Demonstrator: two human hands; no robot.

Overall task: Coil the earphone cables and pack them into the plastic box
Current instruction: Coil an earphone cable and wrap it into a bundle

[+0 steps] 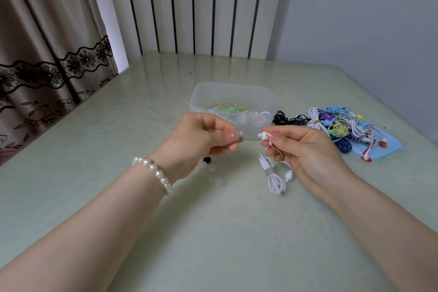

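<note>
Left hand (203, 135): raised over the surface (213, 232), its grip pinched on a small clear ear tip (235, 134) between thumb and fingertips; a pearl bracelet (154, 172) circled the wrist.
Right hand (305, 149): its grip pinched on a white earbud (262, 135), which pointed toward the ear tip, the two just apart.
White earphone cable (275, 176): bundled and banded in the middle, it hung from the right hand with its lower end at the surface; a second bud (288, 175) dangled beside it.
Plastic box (231, 108): stood open beyond the hands and held a green and yellow coil (231, 107).
Loose pile (336, 125): black, white, blue and purple cables lay right of the box, some on a blue lid (385, 147).
</note>
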